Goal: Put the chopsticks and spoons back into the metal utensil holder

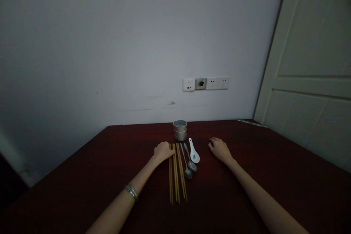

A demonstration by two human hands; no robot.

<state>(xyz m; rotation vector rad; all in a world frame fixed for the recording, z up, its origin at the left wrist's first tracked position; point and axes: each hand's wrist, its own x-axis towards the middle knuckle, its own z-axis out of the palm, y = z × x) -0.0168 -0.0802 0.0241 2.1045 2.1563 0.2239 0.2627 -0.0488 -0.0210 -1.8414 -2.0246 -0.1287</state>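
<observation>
"What's the left hand [163,151] up to?"

"It's at the upper ends of the wooden chopsticks [176,175], thumb laid over the leftmost ones. From where I stand, I can't tell whether it's pinching them or just touching."

"And the right hand [220,149]?"

"Palm down on the dark red table [109,161], fingers loosely bent, nothing in it. The white ceramic soup spoon [195,157] is the nearest thing to it, but they're apart."

"So which step would you call this?"

"Taking hold of the chopsticks, I'd guess, or straightening them. They lie side by side, with two metal spoons [188,173] just to their right. The metal cup [180,135] stands upright beyond their far ends."

"What would a lift call for?"

"A firm close of thumb and fingers on only the sticks wanted, I'd say; the neighbours are close enough to get dragged along."
</observation>
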